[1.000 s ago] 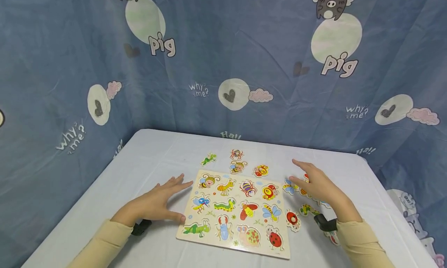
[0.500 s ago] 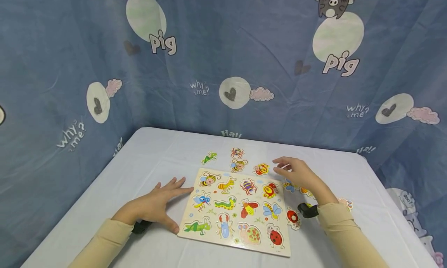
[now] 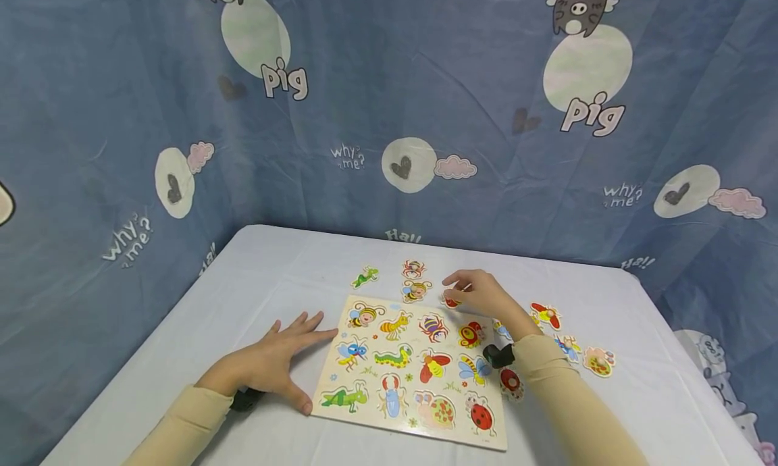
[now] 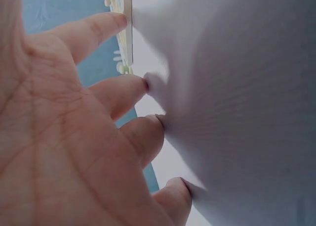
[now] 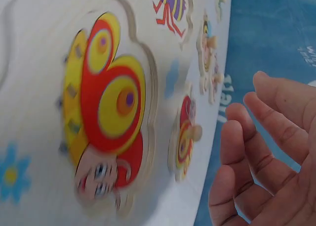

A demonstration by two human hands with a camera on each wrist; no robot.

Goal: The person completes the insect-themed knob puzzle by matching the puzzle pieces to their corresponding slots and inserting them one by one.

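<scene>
A wooden insect puzzle board (image 3: 410, 338) lies on the white table. My left hand (image 3: 270, 361) is spread at its left side, with the index fingertip at the left edge and the thumb at the lower left corner. In the left wrist view, the other fingertips press on the tablecloth. My right hand (image 3: 483, 296), fingers loosely bent, hovers beside a knobbed butterfly piece (image 5: 183, 137) behind the board. The right wrist view shows a gap between fingers and knob. The matching butterfly picture (image 5: 113, 87) is in a recess at the board's upper right.
Behind the board lie a grasshopper piece (image 3: 365, 277), a spider piece (image 3: 414, 269) and a bee piece (image 3: 416, 290). To the right are a ladybug piece (image 3: 512, 381), a red-winged fly piece (image 3: 546, 315) and a snail piece (image 3: 599, 362). My right arm covers others. A blue curtain (image 3: 340, 202) hangs behind.
My right hand has moved left, from over the pieces on the right to the butterfly piece. The left thumb has slid down to the board's lower left corner.
</scene>
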